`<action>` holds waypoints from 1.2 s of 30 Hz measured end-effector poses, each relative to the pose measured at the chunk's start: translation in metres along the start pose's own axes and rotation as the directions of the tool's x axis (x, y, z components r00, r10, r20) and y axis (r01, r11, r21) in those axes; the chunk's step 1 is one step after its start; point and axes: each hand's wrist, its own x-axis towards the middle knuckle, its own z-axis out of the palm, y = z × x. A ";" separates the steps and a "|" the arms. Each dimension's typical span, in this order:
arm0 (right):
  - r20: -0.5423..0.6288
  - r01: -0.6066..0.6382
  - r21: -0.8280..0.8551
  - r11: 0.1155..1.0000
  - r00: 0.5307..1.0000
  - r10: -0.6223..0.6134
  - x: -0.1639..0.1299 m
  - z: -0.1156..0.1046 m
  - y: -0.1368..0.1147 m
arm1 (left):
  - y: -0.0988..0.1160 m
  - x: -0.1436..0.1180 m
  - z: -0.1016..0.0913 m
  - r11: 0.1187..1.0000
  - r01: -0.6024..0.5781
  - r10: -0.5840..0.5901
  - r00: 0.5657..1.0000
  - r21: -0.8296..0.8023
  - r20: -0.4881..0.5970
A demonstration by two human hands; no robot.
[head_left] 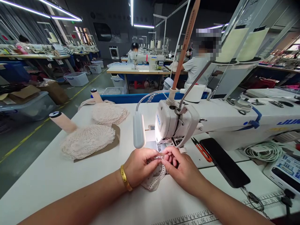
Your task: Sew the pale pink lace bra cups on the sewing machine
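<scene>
A piece of cream eyelet lace (pixel 153 181) hangs between my hands, just in front of the sewing machine head (pixel 167 125). My left hand (pixel 142 165), with a gold bangle at its wrist, pinches the lace's upper edge between thumb and forefinger. From the other side my right hand (pixel 177 164) pinches the same edge, the fingertips of both hands nearly touching. The needle area (pixel 159 146) lies right behind the fingers, lit by a small lamp (pixel 139 130). Part of the lace is hidden by my hands.
Two lace piles (pixel 90 140) (pixel 109 112) with thread cones (pixel 63 122) lie at left. Orange thread snips (pixel 205 153), a black phone (pixel 225 162) and a coiled cable (pixel 263 151) are at right. A printed ruler (pixel 197 217) runs along the front. A co-worker (pixel 199 62) sits beyond.
</scene>
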 end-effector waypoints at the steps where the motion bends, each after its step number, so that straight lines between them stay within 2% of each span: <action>1: 0.000 -0.007 0.004 1.000 1.000 0.007 0.000 0.000 0.000 | 0.000 0.000 0.000 1.000 -0.006 0.006 1.000 -0.001 -0.006; 10: -0.045 0.088 -0.071 0.994 0.995 -0.091 0.002 0.002 0.003 | -0.002 -0.001 0.001 0.998 -0.057 0.058 0.998 0.022 -0.038; 13: -0.055 0.126 -0.100 0.987 0.990 -0.132 0.001 0.002 0.005 | 0.000 -0.001 0.001 0.999 -0.038 0.039 0.998 0.019 -0.041; 18: -0.077 0.166 -0.115 0.979 0.982 -0.175 -0.001 0.003 0.008 | 0.007 0.001 -0.001 0.987 0.036 -0.028 0.998 -0.155 0.057; 20: -0.088 0.172 -0.112 0.979 0.979 -0.182 -0.001 0.003 0.008 | 0.009 0.002 -0.002 0.983 0.066 -0.056 0.996 -0.170 0.066; 26: -0.055 0.114 -0.068 0.991 0.991 -0.118 -0.001 0.000 0.004 | 0.007 0.001 -0.001 0.983 0.134 -0.131 0.991 -0.124 0.028; 36: -0.030 0.049 -0.055 0.997 0.998 -0.051 -0.001 0.000 0.001 | 0.007 0.001 0.000 0.985 0.116 -0.119 0.993 -0.125 -0.020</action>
